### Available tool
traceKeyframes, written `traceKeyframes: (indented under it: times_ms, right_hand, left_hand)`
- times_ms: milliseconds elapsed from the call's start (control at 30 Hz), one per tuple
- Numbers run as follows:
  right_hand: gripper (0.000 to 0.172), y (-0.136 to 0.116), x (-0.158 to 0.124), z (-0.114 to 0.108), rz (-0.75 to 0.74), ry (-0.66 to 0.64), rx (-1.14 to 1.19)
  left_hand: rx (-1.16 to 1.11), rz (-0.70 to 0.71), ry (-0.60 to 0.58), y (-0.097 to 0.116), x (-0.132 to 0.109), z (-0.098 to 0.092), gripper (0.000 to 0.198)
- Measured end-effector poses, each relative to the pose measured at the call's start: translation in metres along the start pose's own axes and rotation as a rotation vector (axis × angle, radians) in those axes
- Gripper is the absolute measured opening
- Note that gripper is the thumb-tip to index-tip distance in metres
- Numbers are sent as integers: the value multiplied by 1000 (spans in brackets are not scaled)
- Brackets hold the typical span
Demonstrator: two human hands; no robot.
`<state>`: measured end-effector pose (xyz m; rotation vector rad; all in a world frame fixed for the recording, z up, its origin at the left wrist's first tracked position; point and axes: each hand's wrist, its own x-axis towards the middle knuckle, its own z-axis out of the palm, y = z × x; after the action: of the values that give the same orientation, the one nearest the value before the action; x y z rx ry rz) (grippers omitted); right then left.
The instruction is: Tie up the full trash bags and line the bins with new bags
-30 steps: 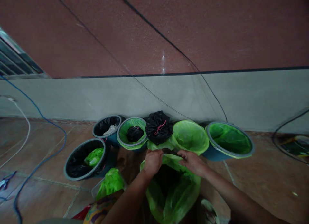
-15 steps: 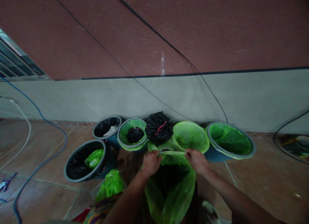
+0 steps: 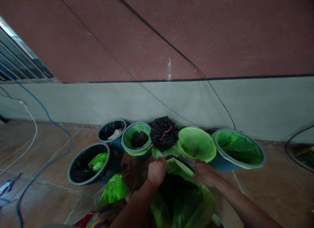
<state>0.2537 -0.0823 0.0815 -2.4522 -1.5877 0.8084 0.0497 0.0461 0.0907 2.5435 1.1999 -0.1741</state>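
- The green bag stands open at the bottom middle of the view, right in front of the person, its mouth wide and its inside dark.
- The left hand grips the far left part of the bag's rim, fingers curled shut over the plastic.
- The right hand holds the far right part of the rim, fingers bent down onto it.
- Just behind the hands, a row stands along the wall: a green-lined bin, a blue bin with a green liner, and a tied black bag.
- Further left is a bin holding a small black bundle, and two black-lined bins.
- A crumpled green bag lies on the floor near the left forearm.
- A blue cable trails across the tiles at left.
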Motion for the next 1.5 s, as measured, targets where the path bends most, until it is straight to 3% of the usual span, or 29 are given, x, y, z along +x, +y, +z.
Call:
traceKeyframes:
  times_ms: [67,200,367,500,700,800,933,1033,1200,1300,1500]
  right_hand:
    - [86,-13,0,2,-84,36,88]
    - [74,-38,4,13,-250,65,232]
    - [90,-46,11,23,-308,217,165]
    - [81,-47,12,29,-418,166,125]
    - [45,-47,12,30,-332,138,1]
    - [35,-43,13,30,-270,170,-45]
    - [30,-41,14,27,-217,191,-68]
    - [26,-43,13,23,-260,177,-6]
    - [47,-51,7,24,-392,202,48]
    - [39,-55,7,23,-391,191,33]
    - [23,-54,10,11,-269,212,-27]
  left_hand:
    - [-25,74,-5,11,-5,5,24]
    - [-80,205,28,23,-9,14,24]
    - [-142,271,-12,23,-7,18,28]
    - [-236,296,-11,20,-8,19,39]
    - [-302,274,10,15,-11,25,37]
    - [-320,221,12,10,-11,26,31]
    - [-321,151,0,7,-10,24,23]
    - [-302,100,-5,10,-9,21,19]
    - [-326,154,-1,14,-10,21,28]
    - [-331,175,12,15,-10,22,29]
    - [-246,65,1,16,-9,17,21]
